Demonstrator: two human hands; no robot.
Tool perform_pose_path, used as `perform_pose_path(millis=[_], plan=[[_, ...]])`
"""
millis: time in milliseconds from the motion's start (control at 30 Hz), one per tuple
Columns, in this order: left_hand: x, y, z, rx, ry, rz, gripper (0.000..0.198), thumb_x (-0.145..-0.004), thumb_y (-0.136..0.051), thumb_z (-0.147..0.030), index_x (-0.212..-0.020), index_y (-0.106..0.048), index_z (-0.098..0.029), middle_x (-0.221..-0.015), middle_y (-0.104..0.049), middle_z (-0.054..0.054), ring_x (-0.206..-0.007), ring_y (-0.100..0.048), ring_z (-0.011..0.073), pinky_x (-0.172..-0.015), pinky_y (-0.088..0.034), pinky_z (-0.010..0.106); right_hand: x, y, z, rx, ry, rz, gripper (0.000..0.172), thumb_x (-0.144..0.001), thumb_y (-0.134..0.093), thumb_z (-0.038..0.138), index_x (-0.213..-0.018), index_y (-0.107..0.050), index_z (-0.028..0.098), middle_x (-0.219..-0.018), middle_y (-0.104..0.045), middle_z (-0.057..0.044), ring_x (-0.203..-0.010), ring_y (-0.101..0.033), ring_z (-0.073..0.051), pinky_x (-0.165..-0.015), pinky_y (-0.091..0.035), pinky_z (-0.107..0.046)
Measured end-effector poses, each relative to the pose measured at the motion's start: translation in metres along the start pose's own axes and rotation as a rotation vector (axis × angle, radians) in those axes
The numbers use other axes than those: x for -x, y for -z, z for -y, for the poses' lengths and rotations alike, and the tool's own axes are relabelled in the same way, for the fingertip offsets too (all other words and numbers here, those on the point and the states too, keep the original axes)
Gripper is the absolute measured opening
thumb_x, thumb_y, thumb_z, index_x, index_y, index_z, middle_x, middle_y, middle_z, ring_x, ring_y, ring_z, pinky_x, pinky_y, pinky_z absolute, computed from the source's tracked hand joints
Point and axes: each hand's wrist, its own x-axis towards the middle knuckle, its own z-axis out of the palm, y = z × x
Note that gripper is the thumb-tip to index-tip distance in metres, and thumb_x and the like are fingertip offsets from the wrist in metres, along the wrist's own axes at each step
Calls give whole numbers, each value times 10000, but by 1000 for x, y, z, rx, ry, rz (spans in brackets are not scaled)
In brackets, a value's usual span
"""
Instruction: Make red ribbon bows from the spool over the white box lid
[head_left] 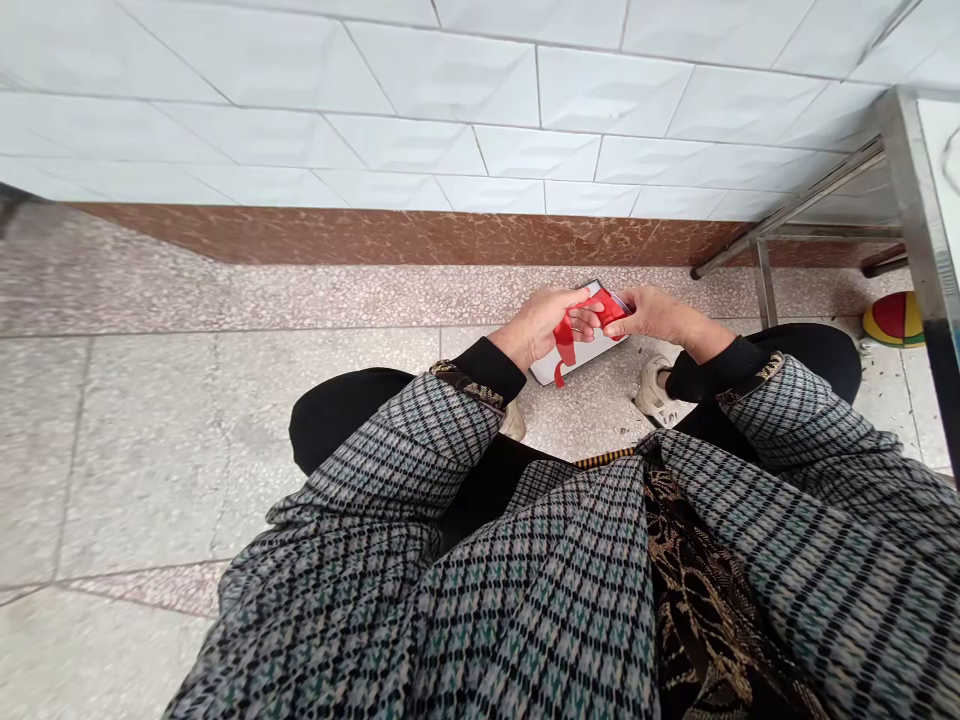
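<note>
I hold a small white box [583, 356] with a red ribbon [566, 345] in front of me, above my knees. My left hand [541, 325] grips the box's left side, its fingers curled over the ribbon. My right hand [654, 313] is closed on the box's upper right end, where the ribbon is pinched between thumb and fingers. A loose red ribbon tail hangs down across the box's white face. Much of the box is hidden behind my fingers.
I sit above a speckled stone floor [225, 400]; a white tiled wall [450, 110] with a brown skirting rises ahead. A metal table frame [911, 190] stands at the right. A red and yellow ball [894, 318] lies on the floor under it.
</note>
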Motion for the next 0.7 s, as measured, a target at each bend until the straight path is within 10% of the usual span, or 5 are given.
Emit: perform_pose_path(millis=[267, 500, 700], plan=[[-8, 5, 5, 1, -6, 6, 278, -1040, -617, -225, -777, -685, -167, -643, -664, 56, -548, -607, 130, -635, -523, 295, 2, -3, 3, 7, -45, -32, 218, -789, -862, 318, -740, -687, 198, -695, -624, 17, -683, -519, -153, -668, -368, -323], [-25, 28, 5, -284, -100, 6, 379, -964, -714, -303, -635, -534, -245, -486, -326, -71, -453, -333, 106, -596, -424, 314, 0, 4, -3, -77, -23, 12, 289, -671, -970, 318, -726, -709, 208, -705, -658, 16, -704, -538, -166, -675, -403, -305], [-21, 48, -14, -750, -375, 104, 266, -743, -906, -285, -983, -807, -227, -815, -666, 22, -798, -648, 206, -768, -502, 307, 1, 8, -9, -126, -89, 75, 354, -613, -1026, 390, -745, -753, 207, -730, -694, -15, -727, -583, -198, -739, -453, -338]])
